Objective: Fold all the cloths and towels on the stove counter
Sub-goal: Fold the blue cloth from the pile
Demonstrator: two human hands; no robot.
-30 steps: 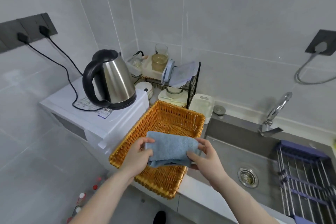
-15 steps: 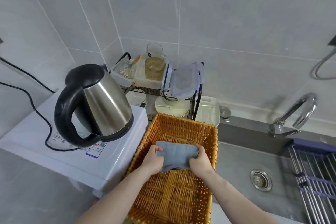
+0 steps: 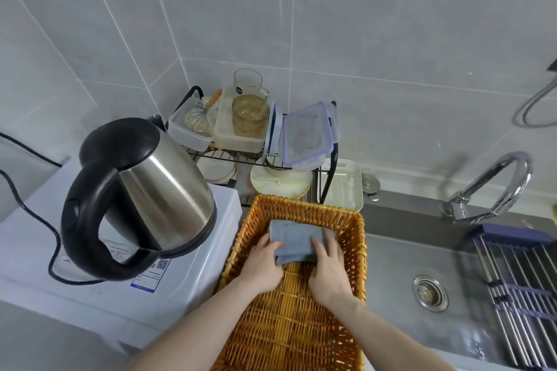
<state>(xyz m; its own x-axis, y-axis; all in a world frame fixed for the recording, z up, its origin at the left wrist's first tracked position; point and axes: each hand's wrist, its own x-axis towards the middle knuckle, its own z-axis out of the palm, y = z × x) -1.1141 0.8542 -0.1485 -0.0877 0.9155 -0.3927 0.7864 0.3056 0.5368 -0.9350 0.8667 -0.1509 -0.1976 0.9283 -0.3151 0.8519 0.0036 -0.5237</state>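
Observation:
A folded grey-blue cloth point(image 3: 297, 238) lies low inside the orange wicker basket point(image 3: 358, 253), near its far end. My left hand point(image 3: 261, 265) grips the cloth's left near corner, thumb on top. My right hand point(image 3: 330, 271) holds its right near edge, fingers over the top. Both hands are inside the basket. The cloth's underside is hidden.
A steel kettle point(image 3: 144, 190) with a black handle stands on a white appliance point(image 3: 187, 295) left of the basket. Behind the basket a wire rack point(image 3: 328, 178) holds containers, plates and a glass jug. To the right are the sink point(image 3: 407, 265), faucet point(image 3: 494, 187) and a drying rack point(image 3: 518, 280).
Both hands carried the folded cloth forward and down from above the basket's near rim to deep inside it near the far end. The view moved closer over the basket.

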